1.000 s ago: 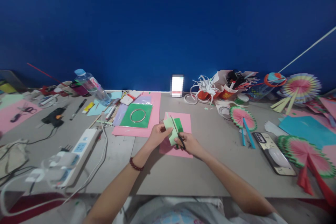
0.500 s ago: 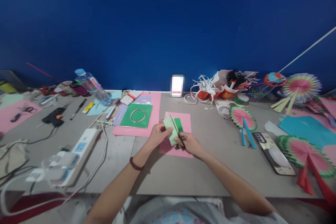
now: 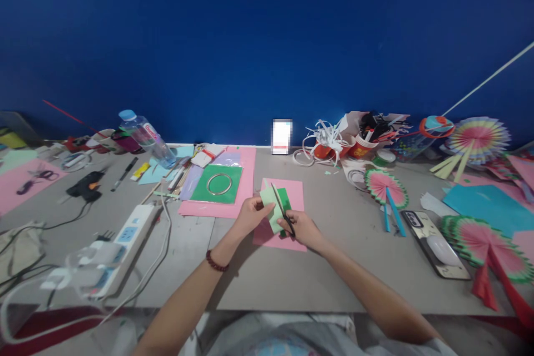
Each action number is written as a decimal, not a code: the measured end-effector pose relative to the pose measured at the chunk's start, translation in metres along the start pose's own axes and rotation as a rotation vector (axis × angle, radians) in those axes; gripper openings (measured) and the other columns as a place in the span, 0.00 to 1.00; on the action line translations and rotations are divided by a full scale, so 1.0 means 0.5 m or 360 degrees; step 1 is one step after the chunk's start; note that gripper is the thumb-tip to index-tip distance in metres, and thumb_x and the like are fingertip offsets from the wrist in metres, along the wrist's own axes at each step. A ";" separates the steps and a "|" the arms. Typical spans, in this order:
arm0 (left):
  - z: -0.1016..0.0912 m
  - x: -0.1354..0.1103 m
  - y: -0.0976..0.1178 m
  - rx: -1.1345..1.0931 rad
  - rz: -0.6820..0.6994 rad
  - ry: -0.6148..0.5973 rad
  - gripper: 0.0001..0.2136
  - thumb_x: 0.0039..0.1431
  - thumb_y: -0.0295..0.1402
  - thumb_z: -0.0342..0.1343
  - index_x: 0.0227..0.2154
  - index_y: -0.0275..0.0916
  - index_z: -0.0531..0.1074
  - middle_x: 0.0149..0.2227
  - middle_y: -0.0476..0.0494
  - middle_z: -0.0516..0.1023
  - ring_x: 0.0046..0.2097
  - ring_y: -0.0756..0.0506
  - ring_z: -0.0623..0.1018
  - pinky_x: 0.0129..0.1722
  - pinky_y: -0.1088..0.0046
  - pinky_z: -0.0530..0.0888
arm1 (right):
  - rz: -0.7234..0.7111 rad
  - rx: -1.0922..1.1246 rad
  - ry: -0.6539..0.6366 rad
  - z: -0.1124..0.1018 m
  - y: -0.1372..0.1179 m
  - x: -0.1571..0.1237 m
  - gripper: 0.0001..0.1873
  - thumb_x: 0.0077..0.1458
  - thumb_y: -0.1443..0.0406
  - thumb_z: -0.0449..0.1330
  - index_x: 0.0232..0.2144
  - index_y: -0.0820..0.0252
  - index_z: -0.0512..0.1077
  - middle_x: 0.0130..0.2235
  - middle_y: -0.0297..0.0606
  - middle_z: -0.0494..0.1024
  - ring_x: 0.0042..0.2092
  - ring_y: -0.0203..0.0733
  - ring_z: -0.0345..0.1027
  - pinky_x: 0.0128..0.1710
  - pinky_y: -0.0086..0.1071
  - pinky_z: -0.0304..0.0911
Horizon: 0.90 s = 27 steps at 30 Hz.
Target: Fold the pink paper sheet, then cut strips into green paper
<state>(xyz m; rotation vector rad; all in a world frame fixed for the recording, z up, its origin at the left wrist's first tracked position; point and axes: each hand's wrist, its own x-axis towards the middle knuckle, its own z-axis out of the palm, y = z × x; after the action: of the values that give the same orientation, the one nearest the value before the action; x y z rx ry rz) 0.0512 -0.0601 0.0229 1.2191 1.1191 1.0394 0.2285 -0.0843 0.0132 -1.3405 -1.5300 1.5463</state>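
Note:
My left hand pinches the left edge of a light green paper piece held over the middle of the table. My right hand is closed round the handles of dark scissors, whose blades lie across the green paper. Under both hands lies a pink sheet with a darker green piece on it.
A green sheet with a metal ring lies on pink paper to the left. A power strip, cables, glue gun and water bottle fill the left side. Paper fans, a phone, cups and blue paper are right.

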 end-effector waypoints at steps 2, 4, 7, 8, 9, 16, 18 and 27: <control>0.001 0.001 0.002 -0.0030 0.0002 0.0003 0.17 0.44 0.46 0.64 0.20 0.34 0.71 0.19 0.51 0.69 0.23 0.53 0.65 0.23 0.76 0.61 | 0.0004 0.0001 0.0008 -0.001 -0.001 0.001 0.23 0.45 0.48 0.63 0.19 0.58 0.60 0.16 0.28 0.67 0.17 0.31 0.60 0.14 0.23 0.49; 0.002 0.000 0.006 -0.0072 0.0013 0.0022 0.17 0.43 0.45 0.65 0.21 0.34 0.71 0.19 0.50 0.69 0.23 0.53 0.65 0.23 0.77 0.62 | 0.0014 0.0010 0.0007 -0.002 0.001 0.003 0.23 0.46 0.48 0.62 0.20 0.58 0.61 0.17 0.29 0.68 0.16 0.29 0.57 0.14 0.23 0.49; 0.003 -0.002 0.016 -0.0142 0.0004 0.0084 0.17 0.43 0.45 0.65 0.22 0.34 0.72 0.20 0.50 0.70 0.22 0.53 0.66 0.22 0.77 0.63 | -0.0015 0.0082 0.0036 -0.002 0.010 0.009 0.21 0.46 0.48 0.62 0.22 0.59 0.63 0.18 0.30 0.69 0.17 0.28 0.55 0.15 0.24 0.49; 0.003 -0.003 0.019 -0.0165 -0.0011 0.0107 0.17 0.43 0.45 0.65 0.22 0.34 0.72 0.20 0.50 0.70 0.22 0.53 0.66 0.22 0.77 0.63 | -0.0023 0.0123 0.0052 -0.001 0.014 0.012 0.21 0.45 0.48 0.62 0.23 0.59 0.63 0.18 0.29 0.67 0.17 0.28 0.54 0.15 0.24 0.48; 0.002 -0.003 0.022 -0.0183 -0.0027 0.0130 0.17 0.43 0.45 0.65 0.23 0.34 0.72 0.20 0.50 0.71 0.21 0.53 0.66 0.22 0.77 0.64 | -0.0021 0.0167 0.0062 -0.001 0.018 0.014 0.21 0.45 0.48 0.63 0.25 0.59 0.64 0.17 0.27 0.65 0.16 0.28 0.52 0.14 0.24 0.46; -0.001 -0.002 0.014 -0.0293 -0.0054 0.0201 0.17 0.46 0.46 0.64 0.26 0.35 0.73 0.21 0.50 0.72 0.19 0.54 0.67 0.19 0.78 0.63 | -0.0003 0.0429 0.0078 0.000 -0.003 0.006 0.24 0.39 0.51 0.68 0.30 0.59 0.64 0.18 0.23 0.62 0.18 0.28 0.52 0.17 0.25 0.49; -0.002 -0.002 0.013 -0.0291 -0.0060 0.0193 0.18 0.46 0.47 0.64 0.26 0.35 0.73 0.21 0.50 0.72 0.19 0.54 0.67 0.18 0.78 0.63 | -0.0002 0.0419 0.0060 -0.002 -0.016 0.000 0.24 0.39 0.49 0.67 0.28 0.59 0.64 0.18 0.24 0.62 0.19 0.29 0.52 0.17 0.26 0.49; 0.000 -0.001 0.024 -0.0251 0.0035 0.0051 0.17 0.45 0.43 0.66 0.32 0.35 0.72 0.23 0.51 0.71 0.22 0.54 0.68 0.22 0.78 0.67 | -0.0022 0.0416 0.0216 -0.007 -0.008 0.006 0.26 0.37 0.46 0.68 0.25 0.60 0.65 0.19 0.26 0.61 0.20 0.29 0.51 0.18 0.26 0.49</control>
<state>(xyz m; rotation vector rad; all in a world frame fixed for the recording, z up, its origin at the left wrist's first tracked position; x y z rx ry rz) 0.0511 -0.0596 0.0349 1.0948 1.0295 1.1452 0.2298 -0.0797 0.0169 -1.2541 -1.2063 1.5515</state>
